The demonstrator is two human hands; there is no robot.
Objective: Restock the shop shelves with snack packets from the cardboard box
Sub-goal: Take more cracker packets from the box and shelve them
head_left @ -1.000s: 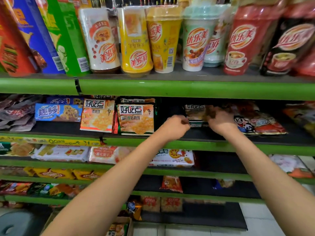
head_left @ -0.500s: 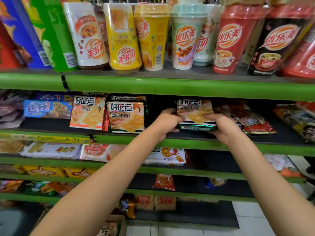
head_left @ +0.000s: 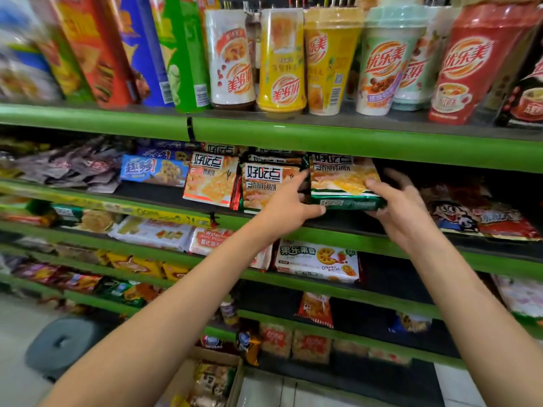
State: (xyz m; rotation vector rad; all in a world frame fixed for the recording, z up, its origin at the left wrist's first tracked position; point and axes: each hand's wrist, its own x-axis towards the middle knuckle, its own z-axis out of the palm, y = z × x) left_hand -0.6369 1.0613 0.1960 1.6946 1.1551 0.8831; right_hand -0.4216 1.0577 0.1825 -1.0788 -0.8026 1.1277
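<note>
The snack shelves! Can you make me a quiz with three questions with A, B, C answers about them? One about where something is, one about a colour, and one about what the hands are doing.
1. Where do the tall drink cups stand?
A. On the shelf above the hands
B. On the floor
C. In the cardboard box

2. What colour are the shelf edges?
A. Red
B. Green
C. White

3. What are the hands doing?
A. Hanging empty
B. Both holding one biscuit packet
C. Each lifting a cup

Answers:
1 A: the drink cups stand in a row on the top shelf.
2 B: the shelf edges are bright green.
3 B: the left hand and the right hand grip the biscuit packet from each side, at the second shelf.
</note>
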